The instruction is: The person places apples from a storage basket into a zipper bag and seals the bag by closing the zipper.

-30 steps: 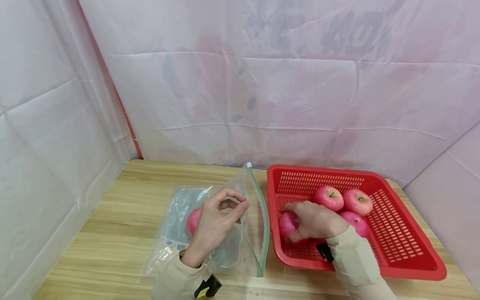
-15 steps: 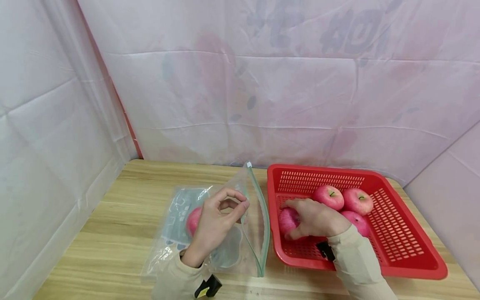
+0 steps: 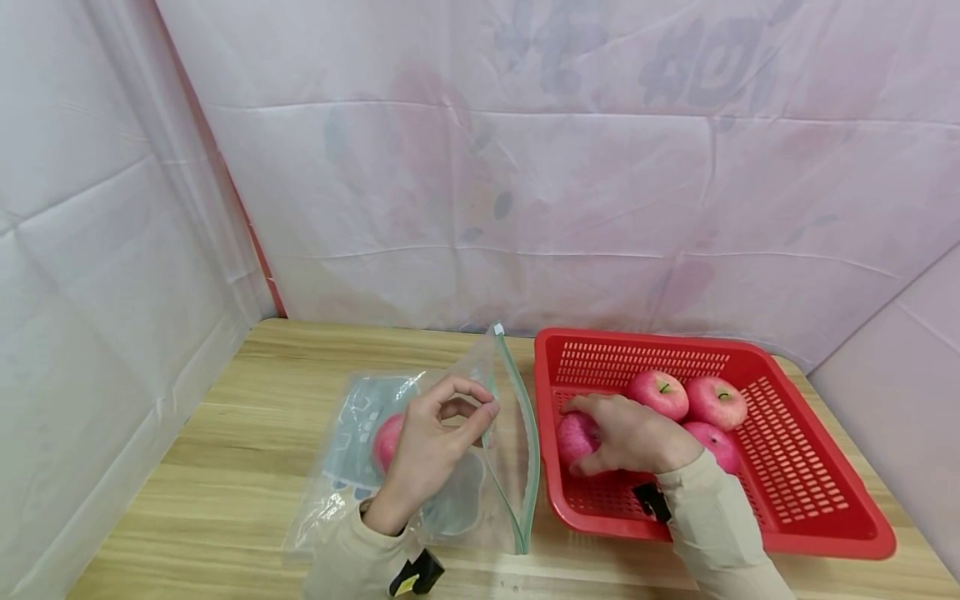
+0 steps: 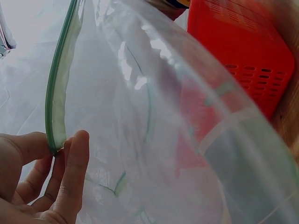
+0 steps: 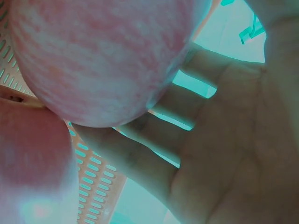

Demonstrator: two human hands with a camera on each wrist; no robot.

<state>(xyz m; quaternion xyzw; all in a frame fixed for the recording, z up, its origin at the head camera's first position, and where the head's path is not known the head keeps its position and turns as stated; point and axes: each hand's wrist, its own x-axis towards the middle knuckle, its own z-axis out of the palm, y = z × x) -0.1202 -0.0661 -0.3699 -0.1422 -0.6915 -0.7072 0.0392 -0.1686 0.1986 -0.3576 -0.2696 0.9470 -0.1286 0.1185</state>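
Observation:
My left hand (image 3: 427, 454) pinches the green-edged mouth of a clear zip bag (image 3: 360, 417), which stands partly lifted with its opening toward the basket. In the left wrist view, thumb and fingers meet at the lower end of the green zip strip (image 4: 56, 93). One apple (image 3: 385, 442) lies inside the bag, partly hidden behind the left hand. My right hand (image 3: 637, 437) reaches into the red basket (image 3: 840, 492) and grips a pink-red apple (image 3: 574, 442) at its left side. Seen from the right wrist, the fingers curve along that apple (image 5: 103, 60).
Several more apples sit in the basket, among them one at the back (image 3: 658, 394), one on the right (image 3: 716, 404) and a lower one (image 3: 712, 446). Bag and basket stand side by side on a wooden table (image 3: 195, 450). Pale cloth walls (image 3: 480, 183) enclose the back and sides.
The right hand has shifted very slightly at the apple in the basket. The left hand and the bag stay in place.

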